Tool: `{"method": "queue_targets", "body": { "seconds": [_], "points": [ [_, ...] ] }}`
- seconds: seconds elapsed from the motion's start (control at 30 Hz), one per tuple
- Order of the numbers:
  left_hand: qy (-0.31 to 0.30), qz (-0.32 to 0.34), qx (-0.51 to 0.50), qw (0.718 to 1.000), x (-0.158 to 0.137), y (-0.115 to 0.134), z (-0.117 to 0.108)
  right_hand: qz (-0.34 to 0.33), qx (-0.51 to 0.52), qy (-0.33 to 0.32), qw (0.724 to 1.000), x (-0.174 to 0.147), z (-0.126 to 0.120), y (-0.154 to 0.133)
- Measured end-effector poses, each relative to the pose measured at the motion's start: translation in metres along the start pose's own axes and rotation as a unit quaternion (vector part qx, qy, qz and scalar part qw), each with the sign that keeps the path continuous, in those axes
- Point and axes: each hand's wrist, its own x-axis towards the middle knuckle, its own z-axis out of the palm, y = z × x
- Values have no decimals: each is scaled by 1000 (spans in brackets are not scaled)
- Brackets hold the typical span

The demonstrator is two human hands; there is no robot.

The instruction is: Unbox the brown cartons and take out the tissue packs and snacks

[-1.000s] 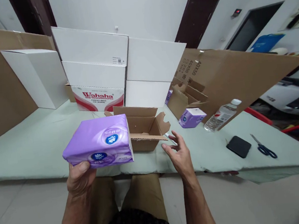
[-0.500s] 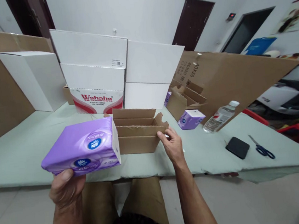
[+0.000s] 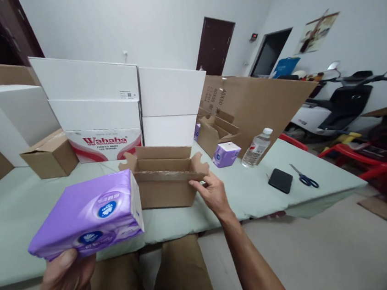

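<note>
A purple pack of tissues (image 3: pixel 83 212) rests in my left hand (image 3: pixel 67 278), thumb on its near side and fingers underneath. The pack is held up over the table's front edge, left of an open cardboard box (image 3: pixel 165 191). That box stands on the table with its flaps up, and its inner floor is hidden from me. My right hand (image 3: pixel 214 193) grips the box's front right corner, with the thumb on the front flap and the other fingers around the side.
White boxes (image 3: pixel 96 113) stand stacked behind, beside a closed brown carton (image 3: pixel 51 155). On the right are another open carton (image 3: pixel 214 131), a smaller purple tissue pack (image 3: pixel 227 154), a water bottle (image 3: pixel 258 147), a black flat case (image 3: pixel 280 180) and scissors (image 3: pixel 304 177). A cardboard panel (image 3: pixel 261 101) edges the table.
My view has swung to the right, so the table things appear farther left and the brown carton shows fully. Both hands keep their holds on the tissue pack and the box.
</note>
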Motion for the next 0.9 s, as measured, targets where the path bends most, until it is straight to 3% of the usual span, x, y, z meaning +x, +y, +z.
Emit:
{"method": "queue_targets", "body": {
  "seconds": [0.2, 0.33, 0.43, 0.53, 0.67, 0.9],
  "points": [
    [-17, -51, 10, 999, -2, -14, 7, -7, -116, 159, 980, -15, -97, 10],
    [-66, -84, 20, 994, 2, -34, 8, 12, -253, 279, 926, -33, -173, 29],
    [-105, -108, 32, 988, 5, -52, 6, 48, -357, 322, 875, -42, -213, 50],
    [-138, -133, 42, 981, 3, -63, 8, 123, -430, 285, 848, -42, -225, 69],
    [-163, -155, 65, 972, -8, -59, 18, 240, -490, 166, 822, -34, -210, 77],
    [-139, -170, 117, 969, -15, -54, 25, 275, -569, 89, 770, -30, -205, 67]
  ]
}}
